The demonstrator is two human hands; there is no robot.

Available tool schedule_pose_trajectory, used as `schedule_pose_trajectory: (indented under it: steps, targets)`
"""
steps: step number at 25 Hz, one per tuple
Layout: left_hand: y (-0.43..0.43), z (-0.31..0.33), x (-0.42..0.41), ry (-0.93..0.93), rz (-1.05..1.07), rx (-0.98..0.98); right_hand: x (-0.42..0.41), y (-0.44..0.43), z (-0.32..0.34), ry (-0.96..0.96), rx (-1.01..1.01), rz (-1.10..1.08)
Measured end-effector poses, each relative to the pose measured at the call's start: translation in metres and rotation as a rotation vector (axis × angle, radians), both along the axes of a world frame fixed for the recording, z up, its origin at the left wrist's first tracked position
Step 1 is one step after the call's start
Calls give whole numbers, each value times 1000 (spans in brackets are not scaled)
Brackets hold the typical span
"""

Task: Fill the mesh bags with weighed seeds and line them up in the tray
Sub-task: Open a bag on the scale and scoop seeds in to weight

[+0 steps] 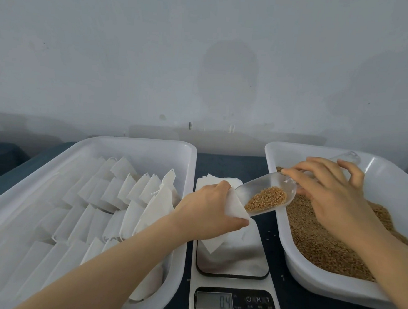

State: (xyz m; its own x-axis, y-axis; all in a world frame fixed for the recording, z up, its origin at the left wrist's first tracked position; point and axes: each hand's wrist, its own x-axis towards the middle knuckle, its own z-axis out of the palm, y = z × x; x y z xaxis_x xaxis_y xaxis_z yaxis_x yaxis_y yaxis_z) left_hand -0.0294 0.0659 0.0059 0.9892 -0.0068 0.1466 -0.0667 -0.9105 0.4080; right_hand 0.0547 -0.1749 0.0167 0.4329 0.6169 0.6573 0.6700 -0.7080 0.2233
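Observation:
My left hand grips a white mesh bag above the steel platform of a kitchen scale; the bag's lower corner touches the platform. My right hand holds a clear plastic scoop by its handle. Brown seeds lie in the scoop, whose lip is tilted down toward the bag's mouth. The scale's display reads 0.4. A white tray on the left holds several rows of white bags.
A white tray on the right is filled with brown seeds. A small stack of empty bags lies behind the scale. A few loose seeds dot the dark tabletop. A pale wall stands behind.

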Motion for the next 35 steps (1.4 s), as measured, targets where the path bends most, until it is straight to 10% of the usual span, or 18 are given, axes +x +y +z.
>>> schedule_pose_trajectory:
  steps: [35]
  targets:
    - [-4,3,0,-16,47,2,-7,13,9,-690,-78,2]
